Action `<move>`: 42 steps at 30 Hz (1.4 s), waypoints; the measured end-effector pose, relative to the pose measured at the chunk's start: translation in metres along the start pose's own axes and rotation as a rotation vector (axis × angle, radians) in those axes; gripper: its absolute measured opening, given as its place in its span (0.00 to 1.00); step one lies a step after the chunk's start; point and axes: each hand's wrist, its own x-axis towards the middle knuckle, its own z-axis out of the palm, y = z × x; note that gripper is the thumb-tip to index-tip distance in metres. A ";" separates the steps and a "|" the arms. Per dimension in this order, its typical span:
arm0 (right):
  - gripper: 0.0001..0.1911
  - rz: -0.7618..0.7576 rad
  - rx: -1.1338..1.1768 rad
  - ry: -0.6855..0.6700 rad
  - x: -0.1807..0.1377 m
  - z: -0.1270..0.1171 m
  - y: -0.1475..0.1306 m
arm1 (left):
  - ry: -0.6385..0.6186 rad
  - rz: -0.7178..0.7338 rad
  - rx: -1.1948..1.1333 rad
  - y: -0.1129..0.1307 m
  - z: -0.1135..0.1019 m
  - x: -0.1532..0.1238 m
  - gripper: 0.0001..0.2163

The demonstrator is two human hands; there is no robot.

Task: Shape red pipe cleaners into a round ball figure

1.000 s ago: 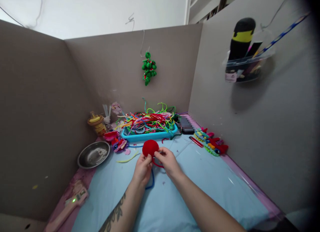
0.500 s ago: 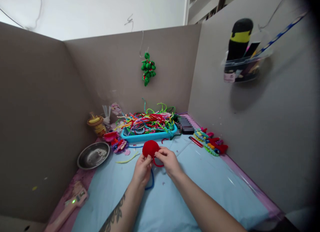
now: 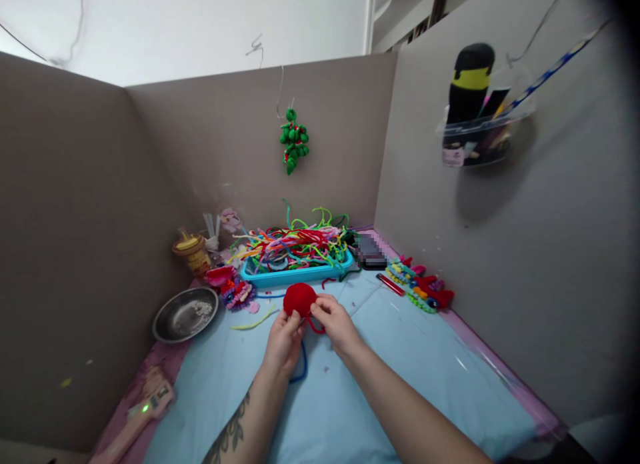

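A round, fuzzy red piece [image 3: 300,299], apparently wound from chenille stem, is held up over the table between both hands. My left hand [image 3: 285,341] grips its lower edge, the thumb pressed on the front. At its lower right side my right hand [image 3: 336,323] is closed in a pinch; the red chenille stem [image 3: 316,329] loops down between the hands from there. What exactly lies between the right fingertips is partly hidden. Below my left hand a blue chenille stem [image 3: 304,367] curves on the table cover, and a pale yellow stem [image 3: 254,321] lies to the left.
Behind the hands stands a blue tray [image 3: 295,275] heaped with coloured chenille stems. A metal bowl [image 3: 167,321] sits at the left, near colourful finished pieces [image 3: 235,294]. On the right lie a red cutter [image 3: 391,285], a dark phone-like object [image 3: 371,252] and more chenille pieces [image 3: 425,287]. Grey partitions surround the table.
Both hands keep their hold on the red piece with almost no movement. The red loop beneath it looks slightly smaller, and the whole view has shifted a little.
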 end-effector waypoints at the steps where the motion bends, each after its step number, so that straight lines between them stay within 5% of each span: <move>1: 0.12 -0.031 -0.050 0.022 -0.002 0.001 -0.001 | 0.009 0.011 -0.003 0.000 -0.001 0.001 0.19; 6: 0.15 -0.130 -0.291 0.047 -0.012 0.010 -0.002 | 0.014 0.052 0.019 0.001 -0.006 0.005 0.16; 9: 0.05 -0.126 -0.316 -0.035 -0.015 0.011 -0.004 | -0.004 0.064 0.053 0.000 -0.004 0.004 0.16; 18: 0.12 -0.062 -0.040 0.092 0.001 -0.008 -0.014 | 0.052 0.061 0.104 0.004 0.003 -0.002 0.16; 23: 0.13 0.001 0.080 0.034 0.004 -0.008 -0.013 | 0.056 0.036 0.091 0.005 0.002 -0.001 0.17; 29: 0.13 -0.021 0.048 0.012 -0.001 -0.004 -0.016 | 0.060 0.051 0.125 0.006 0.001 -0.001 0.17; 35: 0.14 -0.078 -0.092 0.056 0.006 -0.011 -0.012 | -0.074 -0.085 0.046 0.005 0.003 -0.005 0.15; 42: 0.09 -0.202 -0.202 0.140 0.000 -0.007 -0.010 | 0.008 -0.083 -0.039 0.008 -0.001 -0.002 0.14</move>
